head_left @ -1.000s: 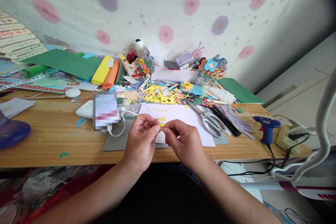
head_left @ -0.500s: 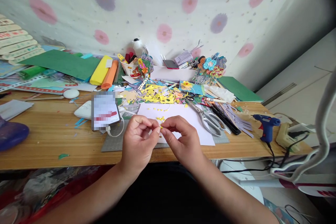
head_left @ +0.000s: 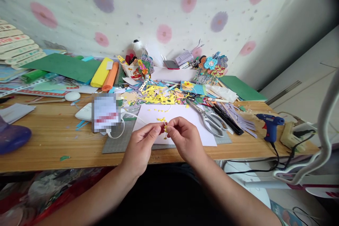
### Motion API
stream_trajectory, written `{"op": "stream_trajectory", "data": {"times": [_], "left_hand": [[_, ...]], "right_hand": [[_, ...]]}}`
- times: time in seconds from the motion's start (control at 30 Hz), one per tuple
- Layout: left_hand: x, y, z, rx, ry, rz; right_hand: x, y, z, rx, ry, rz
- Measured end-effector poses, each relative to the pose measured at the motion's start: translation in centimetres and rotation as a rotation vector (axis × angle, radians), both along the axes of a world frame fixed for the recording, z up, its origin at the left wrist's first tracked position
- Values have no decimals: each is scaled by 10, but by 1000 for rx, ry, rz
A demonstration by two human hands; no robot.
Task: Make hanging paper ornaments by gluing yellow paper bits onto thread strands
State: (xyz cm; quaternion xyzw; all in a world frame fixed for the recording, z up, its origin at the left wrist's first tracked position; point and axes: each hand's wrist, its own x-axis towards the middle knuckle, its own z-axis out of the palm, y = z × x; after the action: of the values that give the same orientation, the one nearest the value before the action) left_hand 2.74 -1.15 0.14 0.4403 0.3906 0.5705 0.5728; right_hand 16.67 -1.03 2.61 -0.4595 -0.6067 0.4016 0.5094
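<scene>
Evidently both hands meet above the near edge of the white sheet, the left hand and right hand pinched together on a tiny yellow paper piece, lifted off the surface so fingertips can work it freely.

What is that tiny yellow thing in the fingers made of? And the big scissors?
The tiny yellow piece, pinched between the left hand and right hand, looks like thin matte paper, matching the yellow scraps behind. The scissors look like shiny metal, silver and glinting.
</scene>
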Motion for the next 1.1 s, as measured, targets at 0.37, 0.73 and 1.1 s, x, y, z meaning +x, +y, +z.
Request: {"op": "stream_trajectory", "data": {"times": [0.37,0.73,1.1], "left_hand": [[3,9,16,-164,-223,2],[-8,16,12,-50,-55,38],[-21,9,18,-151,16,29]], "right_hand": [[5,-3,-7,-24,-59,25],[85,21,-17,82,-190,-264],[49,22,-35,117,-615,29]]}}
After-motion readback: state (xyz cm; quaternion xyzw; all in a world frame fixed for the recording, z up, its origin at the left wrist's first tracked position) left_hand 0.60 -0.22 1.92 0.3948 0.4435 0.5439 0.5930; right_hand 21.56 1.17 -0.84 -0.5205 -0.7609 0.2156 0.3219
